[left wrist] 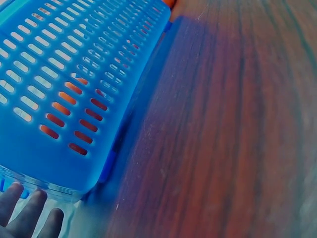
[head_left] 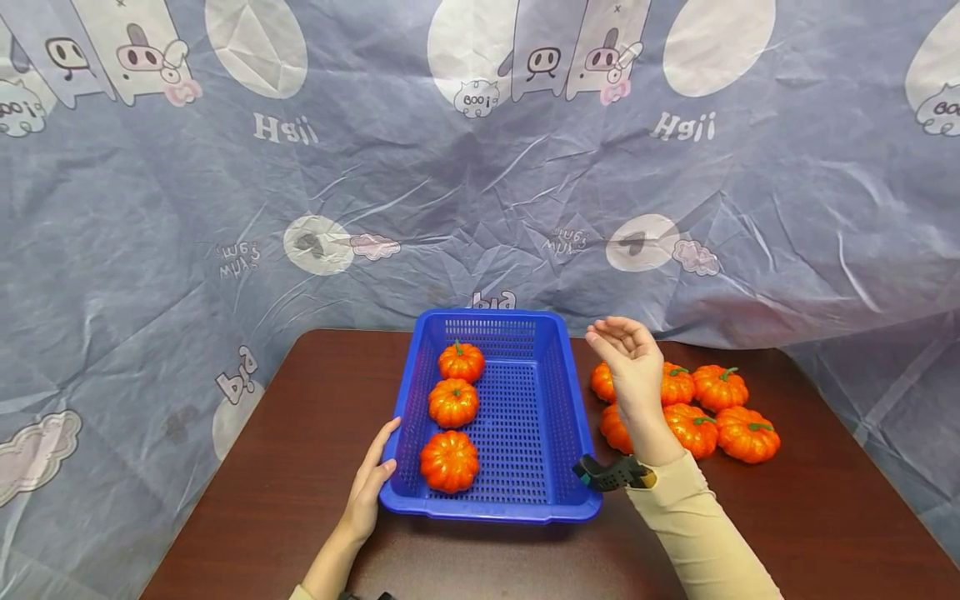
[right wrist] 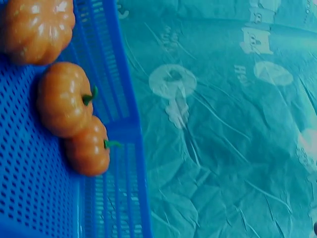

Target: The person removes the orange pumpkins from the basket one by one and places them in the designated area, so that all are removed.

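The left hand (head_left: 367, 483), fingers mostly straight, rests against the left rim of the blue basket (head_left: 491, 510), presumably to steady it, while the right hand (head_left: 633, 362), loosely bent and seemingly empty, is raised beyond the basket's right side. Three pumpkins (head_left: 453, 403) line the basket's left side, apparently arranged as a row, with further pumpkins (head_left: 690, 429) grouped on the tabletop (head_left: 300, 467) to the right, within reach. The right hand and forearm partly cover two of the latter, precluding a sure count; the left-wrist view shows only cut-off fingers.
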`<move>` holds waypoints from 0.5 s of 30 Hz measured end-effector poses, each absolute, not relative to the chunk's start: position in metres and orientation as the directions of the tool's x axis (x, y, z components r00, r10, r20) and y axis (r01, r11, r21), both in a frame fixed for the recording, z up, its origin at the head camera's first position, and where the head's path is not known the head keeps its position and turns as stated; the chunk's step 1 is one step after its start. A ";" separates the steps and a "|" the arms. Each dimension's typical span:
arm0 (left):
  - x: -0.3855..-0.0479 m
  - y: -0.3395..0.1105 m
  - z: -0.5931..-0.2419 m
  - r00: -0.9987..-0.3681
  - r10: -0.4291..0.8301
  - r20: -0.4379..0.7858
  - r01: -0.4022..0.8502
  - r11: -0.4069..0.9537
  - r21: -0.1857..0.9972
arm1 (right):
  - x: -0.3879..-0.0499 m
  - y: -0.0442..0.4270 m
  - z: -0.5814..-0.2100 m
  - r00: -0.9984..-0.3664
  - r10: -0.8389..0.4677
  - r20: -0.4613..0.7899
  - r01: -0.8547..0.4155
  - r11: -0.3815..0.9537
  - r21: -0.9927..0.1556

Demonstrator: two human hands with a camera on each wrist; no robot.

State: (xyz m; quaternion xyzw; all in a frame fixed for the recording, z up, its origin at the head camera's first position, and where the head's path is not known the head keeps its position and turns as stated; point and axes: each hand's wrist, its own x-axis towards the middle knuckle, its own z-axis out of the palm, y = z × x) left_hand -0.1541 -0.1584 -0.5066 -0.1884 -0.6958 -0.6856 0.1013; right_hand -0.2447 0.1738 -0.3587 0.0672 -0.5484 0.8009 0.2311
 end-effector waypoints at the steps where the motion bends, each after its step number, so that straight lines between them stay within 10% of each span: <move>1: -0.154 -0.158 -0.506 -0.909 0.122 0.399 0.401 -0.010 0.916 | -0.245 0.170 -0.359 -0.888 0.284 0.361 -0.439 -0.289 -0.851; 15: -0.156 -0.161 -0.511 -0.906 0.152 0.395 0.396 -0.025 0.918 | -0.244 0.134 -0.377 -0.921 -0.119 0.371 -0.351 -0.161 -0.922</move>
